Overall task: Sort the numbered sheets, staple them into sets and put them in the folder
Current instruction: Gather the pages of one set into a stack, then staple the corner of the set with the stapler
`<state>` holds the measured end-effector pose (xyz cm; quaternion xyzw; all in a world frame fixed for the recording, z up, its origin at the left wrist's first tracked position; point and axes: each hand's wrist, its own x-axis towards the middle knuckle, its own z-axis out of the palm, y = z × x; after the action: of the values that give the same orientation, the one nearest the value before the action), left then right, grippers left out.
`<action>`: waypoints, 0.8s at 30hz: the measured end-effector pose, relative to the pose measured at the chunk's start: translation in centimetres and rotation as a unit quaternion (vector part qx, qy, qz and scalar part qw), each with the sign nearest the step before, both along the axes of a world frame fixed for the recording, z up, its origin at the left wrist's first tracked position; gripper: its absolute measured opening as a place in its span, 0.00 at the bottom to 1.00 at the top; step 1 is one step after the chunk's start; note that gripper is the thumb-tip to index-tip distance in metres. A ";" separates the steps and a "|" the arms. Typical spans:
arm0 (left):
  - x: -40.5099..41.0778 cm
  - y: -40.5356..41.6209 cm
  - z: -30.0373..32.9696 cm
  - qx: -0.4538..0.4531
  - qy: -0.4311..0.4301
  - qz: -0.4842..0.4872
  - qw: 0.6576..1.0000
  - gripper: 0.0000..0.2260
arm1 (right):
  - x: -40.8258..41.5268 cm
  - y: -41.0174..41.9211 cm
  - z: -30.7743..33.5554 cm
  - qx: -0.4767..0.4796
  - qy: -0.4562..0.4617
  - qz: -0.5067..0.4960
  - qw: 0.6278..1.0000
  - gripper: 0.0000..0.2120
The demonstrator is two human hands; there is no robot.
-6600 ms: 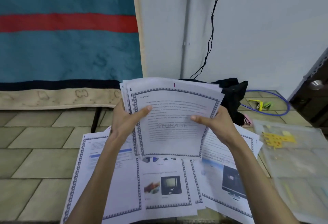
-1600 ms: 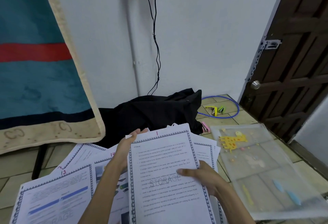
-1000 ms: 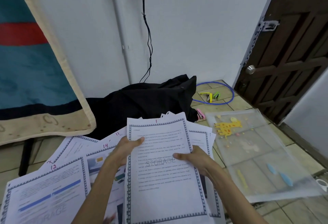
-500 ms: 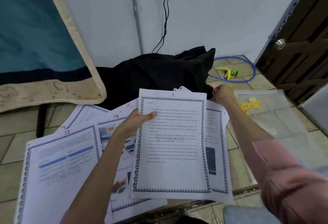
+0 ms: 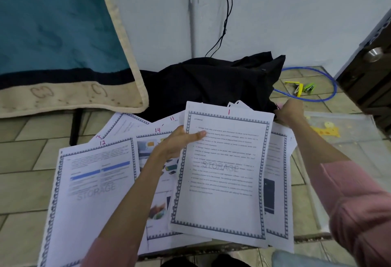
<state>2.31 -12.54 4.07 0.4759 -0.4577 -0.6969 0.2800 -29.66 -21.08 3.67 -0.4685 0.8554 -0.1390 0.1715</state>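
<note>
Tiled floor (image 5: 25,186) is covered by numbered sheets (image 5: 93,182). Sheet 1 (image 5: 222,173) is pinched by the left hand (image 5: 179,142). Beyond it, the right hand (image 5: 289,111) is closed on something pink beside black cloth (image 5: 211,84), just short of the clear folder (image 5: 349,139).

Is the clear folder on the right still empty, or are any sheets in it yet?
Cannot tell for sure: the folder lies flat, only a yellow giraffe print showing; no bordered sheets visible inside.

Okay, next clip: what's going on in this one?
A person sits on a tiled floor sorting numbered printed sheets. The left hand holds a stack topped by the sheet marked 1. The right hand reaches out to a small pink object by the black cloth; what it is cannot be told. Sheets numbered 12, 14 and 11 lie fanned out on the floor. The clear plastic folder lies on the right, with no sheets visibly in it.
</note>
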 end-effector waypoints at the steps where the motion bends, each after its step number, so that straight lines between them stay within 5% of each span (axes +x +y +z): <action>1: 0.0 0.0 0.0 0.000 0.000 0.001 1.000 0.11 | -0.4 -0.1 0.1 0.000 -0.015 -0.003 1.000 0.22; 6: 0.0 0.4 0.1 -0.008 0.001 -0.004 1.000 0.08 | -1.3 0.1 1.1 0.033 0.013 -0.013 0.999 0.14; 10: -0.3 0.5 0.0 -0.011 -0.005 -0.009 1.000 0.07 | -0.9 0.4 1.3 0.071 0.032 0.023 0.997 0.21; 15: -0.3 0.6 0.2 -0.011 -0.003 -0.013 1.000 0.06 | -2.5 1.8 1.4 0.025 -0.204 -0.089 0.975 0.10; 19: -0.3 0.7 0.3 -0.013 0.001 -0.015 1.000 0.10 | -2.9 4.2 3.2 -0.066 -0.464 -0.090 0.879 0.06; 24: -0.5 1.3 0.7 -0.029 -0.012 -0.020 0.999 0.09 | -0.2 7.5 7.0 -0.091 -0.732 0.024 0.675 0.04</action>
<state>1.82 -11.23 4.80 0.4668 -0.4909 -0.6826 0.2742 -29.86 -13.57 10.70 -0.2511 0.4279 -0.5106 0.7022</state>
